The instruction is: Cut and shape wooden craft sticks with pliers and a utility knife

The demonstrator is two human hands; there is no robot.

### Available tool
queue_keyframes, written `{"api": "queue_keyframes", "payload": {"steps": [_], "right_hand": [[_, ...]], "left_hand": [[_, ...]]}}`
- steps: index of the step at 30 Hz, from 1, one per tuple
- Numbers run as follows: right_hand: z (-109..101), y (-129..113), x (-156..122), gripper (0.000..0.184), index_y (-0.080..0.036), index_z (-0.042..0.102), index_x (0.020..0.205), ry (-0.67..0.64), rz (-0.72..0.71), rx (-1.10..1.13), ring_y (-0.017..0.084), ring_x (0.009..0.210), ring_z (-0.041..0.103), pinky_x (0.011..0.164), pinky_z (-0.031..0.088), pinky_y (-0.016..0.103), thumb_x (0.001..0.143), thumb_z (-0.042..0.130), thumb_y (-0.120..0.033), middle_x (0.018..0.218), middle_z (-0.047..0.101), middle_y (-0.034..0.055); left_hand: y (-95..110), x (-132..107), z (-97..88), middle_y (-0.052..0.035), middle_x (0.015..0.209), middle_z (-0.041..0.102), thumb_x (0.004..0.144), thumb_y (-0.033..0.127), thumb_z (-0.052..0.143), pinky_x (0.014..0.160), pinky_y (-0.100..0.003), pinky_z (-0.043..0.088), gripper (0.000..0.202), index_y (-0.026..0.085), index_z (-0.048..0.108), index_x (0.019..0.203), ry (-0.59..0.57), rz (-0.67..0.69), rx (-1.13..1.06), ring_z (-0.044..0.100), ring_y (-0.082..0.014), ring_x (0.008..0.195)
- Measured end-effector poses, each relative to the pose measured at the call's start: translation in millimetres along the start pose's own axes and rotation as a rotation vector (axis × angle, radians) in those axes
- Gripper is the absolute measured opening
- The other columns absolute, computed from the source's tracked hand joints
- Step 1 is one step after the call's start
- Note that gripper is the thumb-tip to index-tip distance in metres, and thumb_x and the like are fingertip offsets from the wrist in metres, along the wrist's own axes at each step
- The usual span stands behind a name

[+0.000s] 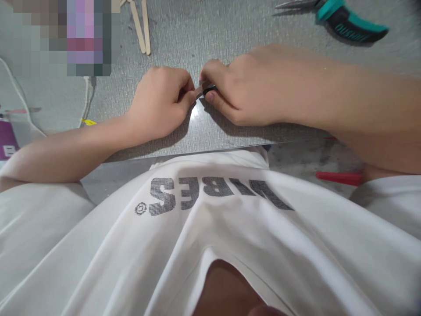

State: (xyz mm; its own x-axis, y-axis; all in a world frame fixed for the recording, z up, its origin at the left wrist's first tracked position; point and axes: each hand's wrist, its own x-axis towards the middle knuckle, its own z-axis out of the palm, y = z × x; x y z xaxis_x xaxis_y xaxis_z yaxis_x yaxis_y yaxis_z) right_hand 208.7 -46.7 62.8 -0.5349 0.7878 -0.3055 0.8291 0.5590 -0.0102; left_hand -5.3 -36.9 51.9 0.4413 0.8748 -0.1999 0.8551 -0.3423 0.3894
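My left hand [162,103] and my right hand [230,87] meet knuckle to knuckle on the grey table [230,35], near its front edge. Both are closed in a pinch on one small object [201,89] held between them. It shows a pale strip on the left side and a dark part on the right. Most of it is hidden by my fingers, so I cannot name it. My forearms rest on the table, and my white printed shirt fills the lower part of the view.
Two wooden craft sticks [142,26] lie at the back left. Teal-and-black pliers [345,19] lie at the back right. A white cable [19,101] and a purple item [6,145] sit at the left. A red object [338,177] lies below the table's edge on the right.
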Motion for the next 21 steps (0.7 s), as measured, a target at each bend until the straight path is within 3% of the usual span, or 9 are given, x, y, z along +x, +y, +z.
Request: {"api": "queue_keyframes", "payload": {"steps": [4,11,21], "right_hand": [[-2.1,-0.3,-1.5,0.062,-0.014,0.057,0.157,0.004,-0.024,0.024,0.049,0.114,0.083,0.089,0.062,0.055,0.118,0.026,-0.05,0.122,0.083,0.0241],[-3.1,-3.7,-2.4,0.053,-0.017,0.054,0.152,0.02,-0.039,-0.066,0.049,0.1,0.085,0.077,0.061,0.051,0.117,0.027,-0.046,0.113,0.084,0.0215],[-1.2,-5.0,-2.7,0.051,-0.016,0.052,0.152,0.02,-0.038,-0.063,0.048,0.103,0.085,0.076,0.062,0.05,0.118,0.028,-0.046,0.114,0.084,0.0206]], "left_hand": [[5.3,0.1,-1.7,-0.0037,0.086,0.071,0.101,0.04,0.054,0.079,-0.046,0.041,0.024,0.026,0.068,0.087,-0.02,-0.044,0.039,0.059,-0.0218,0.083],[5.5,-0.9,-0.5,-0.0041,0.084,0.073,0.1,0.045,0.052,0.082,-0.046,0.044,0.032,0.025,0.077,0.098,-0.013,-0.014,0.034,0.06,-0.0244,0.088],[-8.7,-1.2,11.2,-0.0064,0.075,0.073,0.091,0.043,0.058,0.077,-0.048,0.046,0.017,0.031,0.065,0.08,0.138,0.077,-0.022,0.067,-0.0311,0.076]]}}
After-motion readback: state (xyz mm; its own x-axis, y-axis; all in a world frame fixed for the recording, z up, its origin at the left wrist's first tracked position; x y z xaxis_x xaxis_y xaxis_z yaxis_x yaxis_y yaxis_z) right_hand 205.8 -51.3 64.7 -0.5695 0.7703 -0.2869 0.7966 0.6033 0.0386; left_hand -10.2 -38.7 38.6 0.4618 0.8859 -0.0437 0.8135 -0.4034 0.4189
